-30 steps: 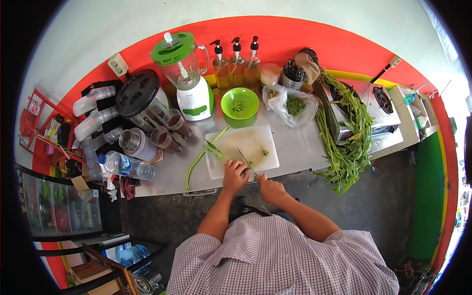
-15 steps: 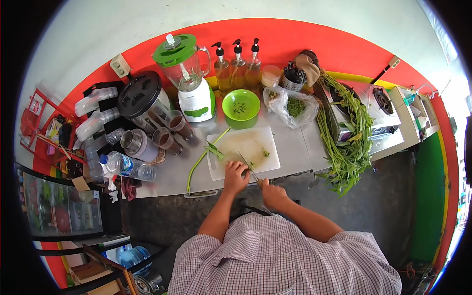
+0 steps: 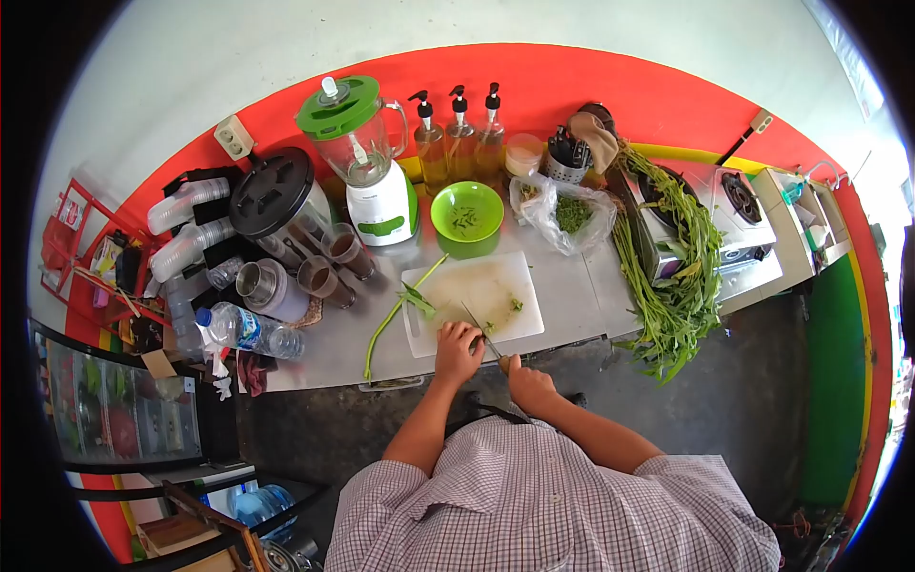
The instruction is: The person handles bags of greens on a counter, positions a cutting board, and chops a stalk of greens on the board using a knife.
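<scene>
My right hand (image 3: 532, 385) is closed round the handle of a kitchen knife (image 3: 483, 330), whose blade points up and left over the front edge of a white cutting board (image 3: 467, 282). Beside the blade, my left hand (image 3: 458, 353) has its fingers curled at the board's near edge; what they hold is hidden. Small bits of chopped greens (image 3: 516, 305) lie on the board. Across its left side rests a long green stem (image 3: 389, 322) with a few leaves (image 3: 416, 299). Behind the board, a green bowl (image 3: 467, 246) contains some cut green pieces (image 3: 464, 218).
A blender (image 3: 376, 195), pump bottles (image 3: 459, 143) and a plastic bag of chopped greens (image 3: 573, 214) stand at the back. Long leafy stalks (image 3: 681, 286) hang over the counter's front by the gas stove (image 3: 743, 229). Dark drinks (image 3: 326, 282) and a water bottle (image 3: 250, 330) are at left.
The counter sits slightly lower in view, as the camera has tilted a little. My left fingers have shifted slightly along the knife blade; the knife stays in my right hand.
</scene>
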{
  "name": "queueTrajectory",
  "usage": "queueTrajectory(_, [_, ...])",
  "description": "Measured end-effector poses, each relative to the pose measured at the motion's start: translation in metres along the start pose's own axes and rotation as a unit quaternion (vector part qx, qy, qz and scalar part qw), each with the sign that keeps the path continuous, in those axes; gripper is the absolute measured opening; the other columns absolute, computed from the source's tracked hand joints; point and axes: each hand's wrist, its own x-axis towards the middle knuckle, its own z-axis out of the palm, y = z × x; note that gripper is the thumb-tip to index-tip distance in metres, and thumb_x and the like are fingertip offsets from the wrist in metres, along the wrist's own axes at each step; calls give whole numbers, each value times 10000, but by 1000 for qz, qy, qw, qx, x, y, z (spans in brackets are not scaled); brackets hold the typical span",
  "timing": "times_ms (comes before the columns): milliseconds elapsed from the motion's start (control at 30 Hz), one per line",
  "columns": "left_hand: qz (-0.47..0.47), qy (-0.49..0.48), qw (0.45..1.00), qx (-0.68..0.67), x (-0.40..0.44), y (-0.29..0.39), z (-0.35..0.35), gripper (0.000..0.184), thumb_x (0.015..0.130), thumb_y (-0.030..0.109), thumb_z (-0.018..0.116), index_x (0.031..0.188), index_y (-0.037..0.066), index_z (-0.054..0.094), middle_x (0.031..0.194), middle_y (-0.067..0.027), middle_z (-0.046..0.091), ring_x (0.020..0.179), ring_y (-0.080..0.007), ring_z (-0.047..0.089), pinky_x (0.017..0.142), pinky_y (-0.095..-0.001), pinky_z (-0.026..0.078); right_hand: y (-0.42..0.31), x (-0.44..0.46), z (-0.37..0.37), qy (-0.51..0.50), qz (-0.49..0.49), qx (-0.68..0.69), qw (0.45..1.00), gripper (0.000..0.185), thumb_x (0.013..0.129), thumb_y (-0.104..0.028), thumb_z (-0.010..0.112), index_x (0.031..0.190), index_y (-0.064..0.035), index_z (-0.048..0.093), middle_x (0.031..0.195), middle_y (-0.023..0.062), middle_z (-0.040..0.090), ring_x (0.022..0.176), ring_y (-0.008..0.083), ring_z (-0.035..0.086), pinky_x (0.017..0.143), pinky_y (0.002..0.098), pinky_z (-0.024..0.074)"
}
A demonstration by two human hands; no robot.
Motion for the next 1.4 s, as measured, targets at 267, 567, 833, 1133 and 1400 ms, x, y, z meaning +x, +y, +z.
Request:
queueTrajectory(267, [11,5,1000,-22,-7,-2,-7,138,802,113,732,937,109,704,965,-34,619,993,-278,550,881,-437,428,1,19,-16,-12,-36,-16,999,439,909,-123,578,1275,42,401,973,265,725,917,414,734,793,489,591])
queueTrajectory(567, [-10,7,999,-31,-5,-1,-6,132,793,98,730,922,111,704,929,-37,609,968,-279,555,878,-435,431,1,22,-5,-8,-42,-32,999,437,912,-138,588,1263,48,404,960,239,732,883,382,747,750,470,606])
queueTrajectory(833, [-6,15,999,-41,-3,-2,-7,126,783,93,731,903,112,697,927,-34,606,969,-276,548,897,-435,425,7,8,6,-9,-56,-44,997,493,900,-149,610,1286,60,387,957,231,734,879,379,747,748,477,605])
queueTrajectory(1133, [-26,-18,999,-45,-3,-2,-9,129,778,92,733,902,104,700,919,-34,601,981,-281,545,902,-440,426,2,16,-16,-31,-50,-3,998,422,882,-118,607,1217,43,407,962,285,716,928,427,726,826,512,577])
queueTrajectory(1400, [-12,-3,1000,-20,-3,1,-6,113,794,115,720,904,108,694,927,-39,600,966,-287,542,889,-442,425,8,23,16,45,-71,32,996,326,915,-143,574,1161,23,439,889,269,719,798,437,734,686,515,600])
